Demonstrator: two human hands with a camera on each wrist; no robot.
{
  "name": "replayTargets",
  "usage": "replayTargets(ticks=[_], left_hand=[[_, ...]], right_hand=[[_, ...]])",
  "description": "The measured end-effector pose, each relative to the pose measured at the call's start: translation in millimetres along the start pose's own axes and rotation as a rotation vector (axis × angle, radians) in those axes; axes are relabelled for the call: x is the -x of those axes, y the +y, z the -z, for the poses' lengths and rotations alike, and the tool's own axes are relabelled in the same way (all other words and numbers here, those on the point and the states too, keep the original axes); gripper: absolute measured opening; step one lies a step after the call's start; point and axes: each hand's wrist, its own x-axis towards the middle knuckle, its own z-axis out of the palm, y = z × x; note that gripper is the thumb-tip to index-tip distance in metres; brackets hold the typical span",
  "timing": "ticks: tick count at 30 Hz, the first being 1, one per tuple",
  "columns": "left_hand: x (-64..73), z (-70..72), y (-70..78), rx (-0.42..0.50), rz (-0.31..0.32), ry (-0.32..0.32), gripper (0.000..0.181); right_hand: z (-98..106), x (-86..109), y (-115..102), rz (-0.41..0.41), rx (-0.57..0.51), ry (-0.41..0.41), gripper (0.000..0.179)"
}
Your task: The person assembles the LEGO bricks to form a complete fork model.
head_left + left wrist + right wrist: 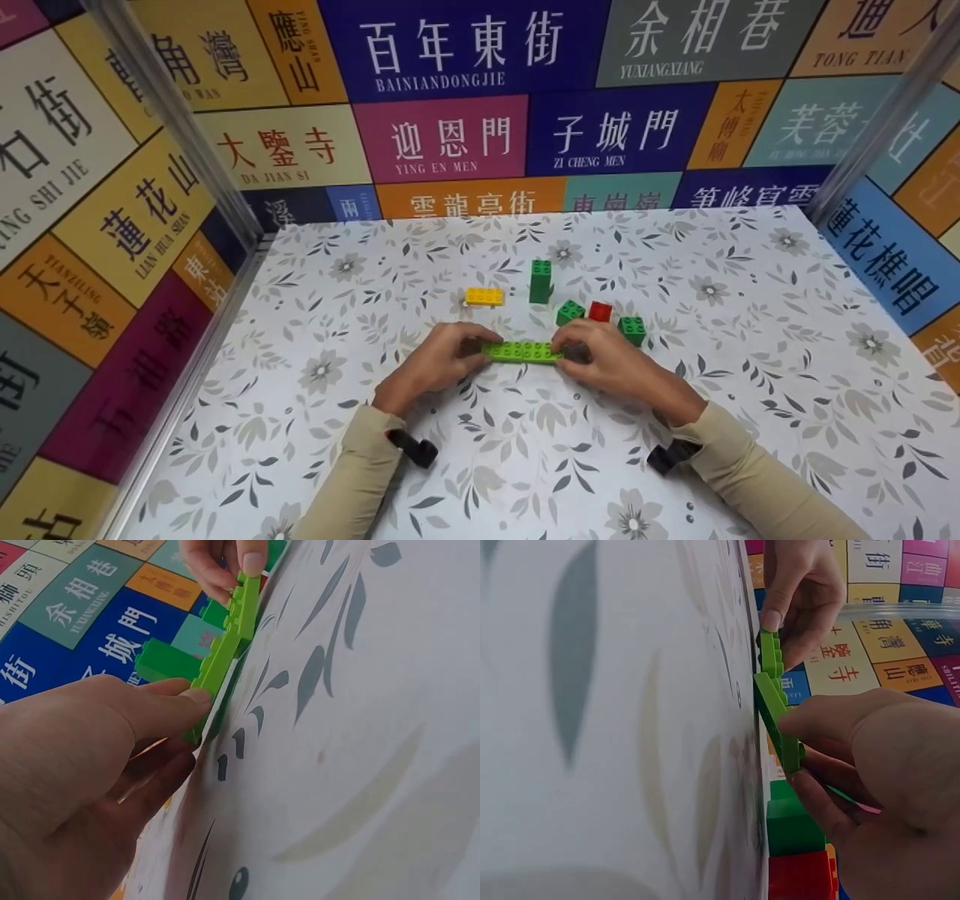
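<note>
Two lime-green toy building bricks are end to end between the hands in the head view. My left hand (446,360) pinches the outer end of the left lime brick (507,351) between thumb and fingers. The outer end of the right lime brick (537,352) is pinched by my right hand (607,356). In the right wrist view, the near lime brick (771,699) is tilted against the far lime brick (769,654), their inner ends close together. Both bricks are close over the patterned tabletop, studs showing upward in the head view.
Beyond the hands stand a tall dark green stack (539,282) and a yellow brick (485,297). Near the right hand are a green brick (571,312), a red brick (600,311) and another green brick (632,329). Sign-covered panels (442,139) border the floral tabletop (322,420).
</note>
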Motion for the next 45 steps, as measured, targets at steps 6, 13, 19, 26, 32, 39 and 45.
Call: replayTargets(ticks=[6, 13, 19, 26, 32, 39, 45], left_hand=[[0.4, -3.5, 2.1, 0.001, 0.002, -0.002, 0.035], [0.8, -5.6, 5.0, 0.021, -0.035, 0.006, 0.032], [0.8, -5.3, 5.1, 0.016, -0.032, -0.001, 0.032], [0.1, -5.9, 4.8, 0.023, -0.028, -0.011, 0.033], [0.5, -5.9, 4.1, 0.026, -0.019, -0.014, 0.033], [0.5, -5.8, 3.7, 0.025, -0.038, -0.010, 0.032], [1.3, -5.7, 3.5, 0.032, -0.035, -0.014, 0.032]], right_hand=[[1.9, 1.5, 1.1, -0.008, 0.005, -0.057, 0.015], [4.0, 3.2, 2.2, 0.000, -0.008, -0.078, 0.015], [6.6, 3.5, 2.9, -0.018, -0.014, -0.079, 0.016], [7.6, 4.7, 2.3, -0.020, -0.019, -0.088, 0.018], [7.9, 5.5, 3.3, -0.034, -0.049, -0.100, 0.018], [7.3, 4.7, 5.7, -0.018, -0.050, -0.094, 0.018], [7.0, 4.7, 5.8, -0.003, -0.053, -0.101, 0.018]])
